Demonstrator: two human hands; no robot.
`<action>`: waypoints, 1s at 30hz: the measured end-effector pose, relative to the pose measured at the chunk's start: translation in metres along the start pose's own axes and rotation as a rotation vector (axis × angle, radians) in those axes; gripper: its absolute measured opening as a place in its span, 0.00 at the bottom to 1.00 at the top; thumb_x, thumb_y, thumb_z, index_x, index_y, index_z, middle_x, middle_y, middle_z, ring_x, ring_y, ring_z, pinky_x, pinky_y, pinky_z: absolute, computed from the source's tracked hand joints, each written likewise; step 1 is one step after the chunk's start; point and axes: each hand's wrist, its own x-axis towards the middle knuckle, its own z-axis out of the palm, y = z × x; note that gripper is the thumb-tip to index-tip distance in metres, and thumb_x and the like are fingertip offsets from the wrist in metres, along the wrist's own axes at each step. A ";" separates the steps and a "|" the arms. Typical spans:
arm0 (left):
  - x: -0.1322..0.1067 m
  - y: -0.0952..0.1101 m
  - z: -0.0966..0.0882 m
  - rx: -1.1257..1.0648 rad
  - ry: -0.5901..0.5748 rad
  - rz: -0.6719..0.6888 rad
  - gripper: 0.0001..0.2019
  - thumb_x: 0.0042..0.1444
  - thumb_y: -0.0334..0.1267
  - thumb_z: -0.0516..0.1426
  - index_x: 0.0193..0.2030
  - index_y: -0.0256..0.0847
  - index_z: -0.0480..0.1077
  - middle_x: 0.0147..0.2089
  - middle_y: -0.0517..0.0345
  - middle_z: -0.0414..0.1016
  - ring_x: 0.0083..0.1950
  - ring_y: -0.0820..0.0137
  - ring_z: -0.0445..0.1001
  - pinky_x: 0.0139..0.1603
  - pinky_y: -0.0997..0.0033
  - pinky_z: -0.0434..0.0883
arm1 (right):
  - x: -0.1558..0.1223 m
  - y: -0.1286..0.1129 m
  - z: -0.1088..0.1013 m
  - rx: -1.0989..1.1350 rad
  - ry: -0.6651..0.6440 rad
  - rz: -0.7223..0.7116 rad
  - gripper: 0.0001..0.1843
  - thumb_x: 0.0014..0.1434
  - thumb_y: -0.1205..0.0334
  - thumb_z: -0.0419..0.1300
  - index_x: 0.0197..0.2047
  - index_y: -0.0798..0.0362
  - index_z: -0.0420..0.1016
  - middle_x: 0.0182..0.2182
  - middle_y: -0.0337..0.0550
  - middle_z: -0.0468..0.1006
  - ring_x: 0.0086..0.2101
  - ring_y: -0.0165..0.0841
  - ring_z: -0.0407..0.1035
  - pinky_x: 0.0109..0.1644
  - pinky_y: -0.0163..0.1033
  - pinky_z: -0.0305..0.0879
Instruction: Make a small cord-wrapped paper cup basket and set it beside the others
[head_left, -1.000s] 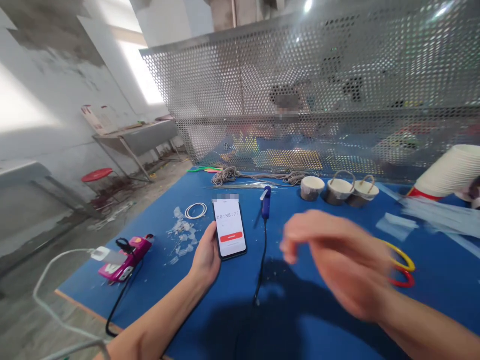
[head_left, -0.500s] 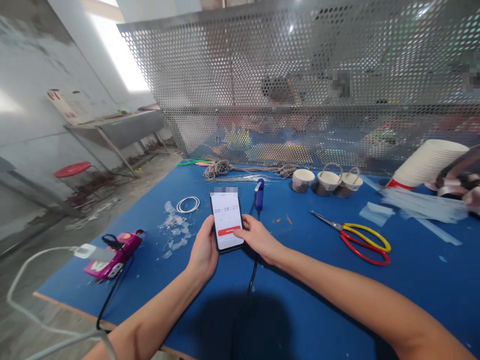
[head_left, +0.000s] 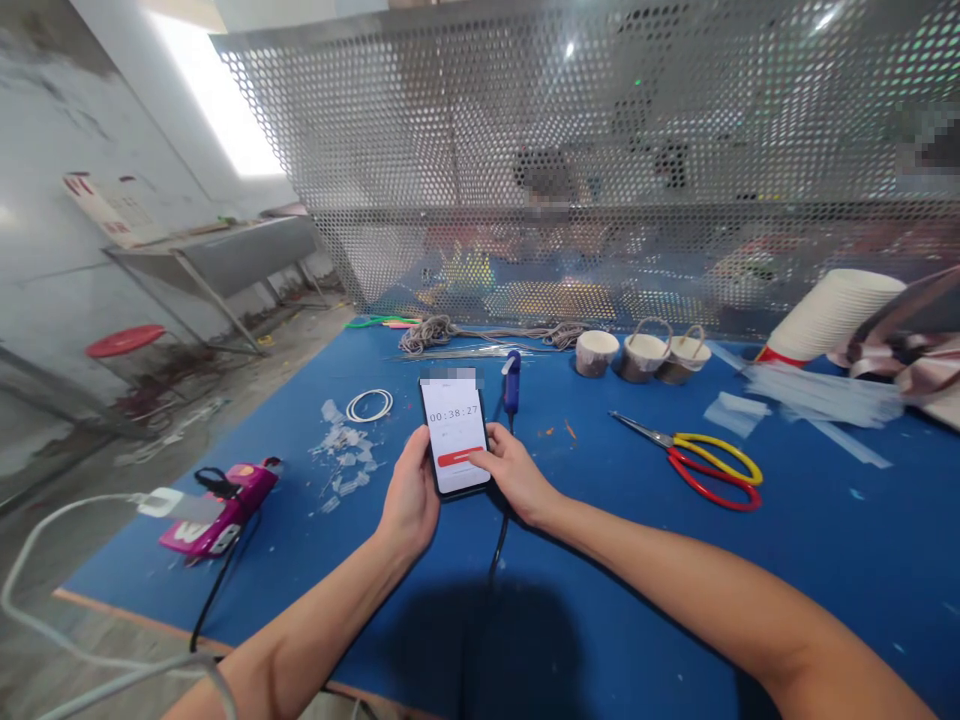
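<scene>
My left hand (head_left: 411, 497) grips a phone (head_left: 454, 436) from its left side, above the blue table (head_left: 615, 560). Its screen shows a timer reading 00:38:27 and a red bar. My right hand (head_left: 511, 473) holds the phone's right edge, and its thumb rests on the red bar. Just behind the phone lies a blue-handled tool (head_left: 511, 383) whose black cable runs under my right hand.
Red-and-yellow scissors (head_left: 701, 460) lie to the right. Three small cups (head_left: 639, 354) stand at the back by coiled cord (head_left: 427, 333). A white ring (head_left: 369, 405), clear scraps (head_left: 341, 462), a pink device (head_left: 221, 505) and stacked paper cups (head_left: 829, 315) are about. A perforated metal screen (head_left: 600, 150) backs the table.
My right hand, blurred in mid-air a second ago, came down to the phone and now has its thumb on the red bar. The view shifted slightly.
</scene>
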 end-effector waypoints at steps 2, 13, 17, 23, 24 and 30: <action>0.000 0.000 0.000 -0.005 0.001 -0.006 0.12 0.53 0.42 0.58 0.40 0.37 0.73 0.40 0.54 0.80 0.47 0.61 0.76 0.49 0.64 0.71 | 0.000 0.001 -0.001 -0.004 -0.001 -0.005 0.15 0.43 0.64 0.61 0.37 0.50 0.65 0.35 0.37 0.79 0.37 0.35 0.73 0.43 0.40 0.67; -0.004 0.001 0.006 -0.020 0.045 -0.040 0.10 0.56 0.39 0.56 0.40 0.36 0.74 0.41 0.54 0.80 0.48 0.62 0.76 0.51 0.63 0.71 | 0.000 0.008 -0.002 -0.073 0.045 -0.021 0.16 0.44 0.64 0.62 0.38 0.51 0.65 0.38 0.40 0.78 0.40 0.36 0.72 0.44 0.42 0.67; -0.003 0.000 0.007 -0.016 0.062 -0.061 0.11 0.58 0.38 0.53 0.41 0.36 0.74 0.41 0.53 0.80 0.48 0.62 0.76 0.51 0.63 0.71 | 0.000 0.010 -0.002 -0.102 0.064 -0.025 0.17 0.44 0.64 0.62 0.39 0.51 0.65 0.38 0.41 0.78 0.39 0.35 0.72 0.44 0.42 0.67; -0.002 -0.002 0.004 -0.015 0.055 -0.055 0.11 0.58 0.38 0.54 0.41 0.36 0.74 0.40 0.54 0.80 0.48 0.63 0.76 0.51 0.64 0.71 | 0.000 0.012 -0.001 -0.135 0.077 -0.042 0.16 0.44 0.63 0.62 0.38 0.51 0.65 0.38 0.41 0.77 0.39 0.36 0.72 0.45 0.43 0.66; -0.002 -0.002 0.004 -0.015 0.053 -0.057 0.11 0.58 0.39 0.54 0.41 0.36 0.74 0.40 0.54 0.80 0.48 0.63 0.76 0.51 0.64 0.71 | 0.000 0.012 -0.001 -0.139 0.078 -0.043 0.16 0.44 0.63 0.62 0.39 0.51 0.65 0.38 0.41 0.77 0.39 0.36 0.72 0.45 0.43 0.67; -0.003 -0.001 0.005 -0.016 0.056 -0.071 0.11 0.57 0.39 0.54 0.41 0.36 0.74 0.41 0.53 0.80 0.48 0.63 0.76 0.51 0.65 0.71 | 0.002 0.013 -0.002 -0.153 0.079 -0.046 0.17 0.45 0.64 0.61 0.40 0.52 0.65 0.40 0.43 0.76 0.40 0.36 0.72 0.45 0.43 0.67</action>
